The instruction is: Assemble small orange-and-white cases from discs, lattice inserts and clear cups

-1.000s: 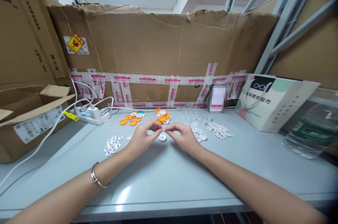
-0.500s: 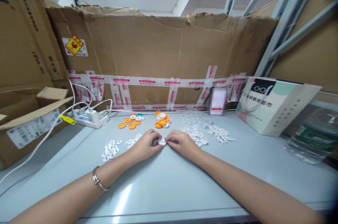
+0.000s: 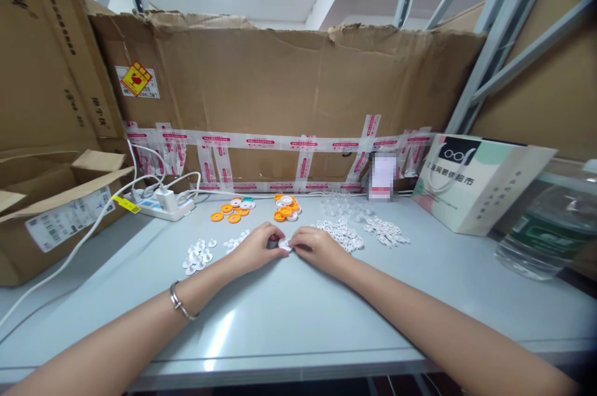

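Between my two hands, just above the grey table (image 3: 275,315), is a small round white plastic piece (image 3: 285,246). My left hand (image 3: 261,245) pinches its left edge between thumb and fingers. From the other side, the fingertips of my right hand (image 3: 314,248) are closed together at the piece; whether they also hold a tiny part I cannot make out. Left of my left hand lie white stemmed discs (image 3: 198,257) and a pile of small white parts (image 3: 236,242). Beside my right hand are many small flat white pieces (image 3: 342,234).
Orange and white rings (image 3: 286,208) lie behind my hands, more orange rings (image 3: 228,209) further left. Clear plastic cups (image 3: 347,204) stand at the back. A power strip (image 3: 170,209) and open carton (image 3: 60,197) are left; a paper bag (image 3: 476,191) and water bottle (image 3: 541,228) right.
The view has tilted down slightly, so the table's front edge shows more. Both hands stay at the round white piece, which now looks more covered by the fingers.
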A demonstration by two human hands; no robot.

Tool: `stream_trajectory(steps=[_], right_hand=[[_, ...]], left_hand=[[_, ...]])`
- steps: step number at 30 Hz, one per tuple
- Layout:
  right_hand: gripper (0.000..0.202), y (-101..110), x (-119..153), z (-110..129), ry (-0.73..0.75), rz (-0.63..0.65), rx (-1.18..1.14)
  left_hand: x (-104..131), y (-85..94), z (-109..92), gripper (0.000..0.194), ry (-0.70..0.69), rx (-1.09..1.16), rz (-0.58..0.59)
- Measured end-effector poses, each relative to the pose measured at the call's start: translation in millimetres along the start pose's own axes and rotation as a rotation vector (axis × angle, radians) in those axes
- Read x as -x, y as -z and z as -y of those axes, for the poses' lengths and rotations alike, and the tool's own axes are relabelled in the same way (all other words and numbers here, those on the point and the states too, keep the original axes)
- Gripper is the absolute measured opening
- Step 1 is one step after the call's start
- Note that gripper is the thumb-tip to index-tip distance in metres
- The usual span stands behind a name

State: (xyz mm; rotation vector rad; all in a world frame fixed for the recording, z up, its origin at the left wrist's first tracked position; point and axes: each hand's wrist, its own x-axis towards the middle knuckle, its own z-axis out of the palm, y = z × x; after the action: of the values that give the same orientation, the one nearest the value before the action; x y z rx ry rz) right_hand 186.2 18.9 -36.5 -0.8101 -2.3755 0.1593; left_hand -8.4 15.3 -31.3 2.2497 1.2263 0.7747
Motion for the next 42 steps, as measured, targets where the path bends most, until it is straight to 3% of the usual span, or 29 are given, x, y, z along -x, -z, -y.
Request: stream_trajectory(steps=[12, 20, 26, 34, 37, 42], right_hand=[[0.021, 3.4, 6.7, 6.1, -0.001, 0.042, -0.057], [0.023, 14.1, 6.8, 8.3, -0.102, 0.058, -0.123], [0.027, 22.3, 6.6, 13.1, -0.141, 0.124, -0.177], [0.031, 22.1, 10.0, 16.5, -0.16, 0.204, -0.212], [0.036, 18.7, 10.3, 14.3, -0.186, 0.209, -0.24], [0.042, 13.4, 9.4, 12.0, -0.25, 0.177, -0.277]], left_hand=[[6.5, 3.7, 0.3, 0.03, -0.051, 0.012, 0.027], [10.6, 12.2, -3.9, 0.033, -0.106, 0.001, 0.101], [16.1, 20.5, -12.8, 0.029, -0.135, -0.018, 0.159], [15.1, 17.4, -15.2, 0.031, -0.169, -0.07, 0.179], [14.1, 30.5, -15.5, 0.035, -0.181, -0.097, 0.169], [-0.4, 67.1, -8.6, 0.024, -0.128, -0.194, -0.02]])
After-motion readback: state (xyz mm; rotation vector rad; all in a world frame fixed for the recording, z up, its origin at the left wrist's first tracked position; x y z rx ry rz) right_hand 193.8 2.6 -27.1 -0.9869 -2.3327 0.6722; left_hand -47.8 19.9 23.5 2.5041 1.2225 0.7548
